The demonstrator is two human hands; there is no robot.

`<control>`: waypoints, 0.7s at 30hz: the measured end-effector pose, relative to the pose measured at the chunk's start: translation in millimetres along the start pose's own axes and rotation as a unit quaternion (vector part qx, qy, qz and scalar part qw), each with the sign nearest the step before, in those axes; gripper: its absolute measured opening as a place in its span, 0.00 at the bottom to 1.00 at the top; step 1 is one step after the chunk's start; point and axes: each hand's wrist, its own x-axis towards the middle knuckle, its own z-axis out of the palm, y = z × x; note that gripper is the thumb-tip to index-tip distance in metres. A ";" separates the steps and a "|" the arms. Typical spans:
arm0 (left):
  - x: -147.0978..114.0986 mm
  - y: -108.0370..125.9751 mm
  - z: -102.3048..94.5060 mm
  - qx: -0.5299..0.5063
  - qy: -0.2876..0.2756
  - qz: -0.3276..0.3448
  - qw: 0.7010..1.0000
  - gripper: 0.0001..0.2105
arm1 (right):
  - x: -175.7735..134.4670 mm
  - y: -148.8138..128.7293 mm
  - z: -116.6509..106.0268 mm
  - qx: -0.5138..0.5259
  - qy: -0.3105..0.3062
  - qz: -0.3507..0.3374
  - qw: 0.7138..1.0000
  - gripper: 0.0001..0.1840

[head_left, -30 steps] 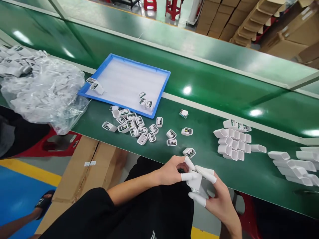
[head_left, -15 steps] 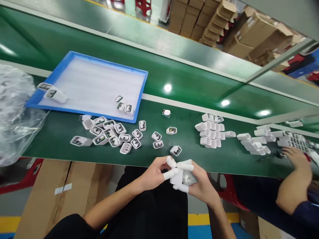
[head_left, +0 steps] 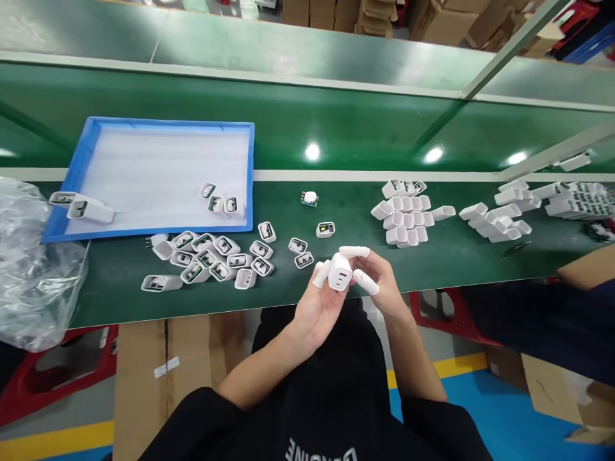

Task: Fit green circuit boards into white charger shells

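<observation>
A white charger housing [head_left: 340, 273] with a face of USB port slots turned up sits between my two hands, above the bench's front edge. My left hand [head_left: 318, 307] grips it from the left and below. My right hand [head_left: 379, 282] closes on it from the right, one finger along its top and another at its side. White finger covers are on the fingertips of both hands. Just beyond them stands an open housing [head_left: 325, 230] with parts inside. A small circuit board with a white top [head_left: 310, 198] lies farther back.
A blue-rimmed tray [head_left: 168, 121] holding a few housings lies back left. In front of it is a cluster of open housings [head_left: 211, 257]. Stacked white housings [head_left: 403, 221] stand right of my hands, with more farther right. Clear plastic bagging [head_left: 36, 262] covers the left end.
My hands have moved up toward the bench, and the ported face of the housing now shows. The crumpled clear plastic by my right hand is out of sight. The view has shifted.
</observation>
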 end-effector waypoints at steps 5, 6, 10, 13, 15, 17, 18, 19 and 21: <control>-3.4 1.4 8.5 0.010 0.015 0.005 1.000 0.09 | 5.9 1.2 -1.1 0.021 -0.009 0.022 0.999 0.25; -3.4 0.9 8.1 0.013 0.008 0.007 1.000 0.09 | 6.2 2.3 -1.7 0.022 -0.010 0.023 0.999 0.26; -2.1 -3.1 0.9 0.022 -0.013 0.016 1.000 0.06 | 3.7 5.7 -2.6 0.011 -0.016 0.010 1.000 0.31; -3.1 -7.5 -9.4 0.080 -0.049 0.034 0.995 0.08 | -1.3 6.8 -4.2 0.003 -0.005 -0.032 0.999 0.31; -5.7 -10.0 -19.9 0.150 -0.090 0.050 0.983 0.16 | -3.6 7.2 -8.8 0.012 0.012 -0.077 0.997 0.31; -8.9 -10.3 -34.5 0.232 -0.131 0.071 0.961 0.22 | -2.4 7.2 -17.8 0.015 0.047 -0.119 0.992 0.31; -10.3 -9.2 -43.2 0.279 -0.148 0.094 0.944 0.22 | -0.1 7.3 -23.8 0.004 0.073 -0.136 0.988 0.31; -11.4 -7.0 -52.5 0.330 -0.160 0.133 0.921 0.20 | 3.5 7.5 -30.6 -0.019 0.103 -0.150 0.983 0.30; -13.3 0.0 -71.1 0.429 -0.170 0.247 0.852 0.12 | 14.5 9.5 -44.7 -0.115 0.165 -0.169 0.965 0.30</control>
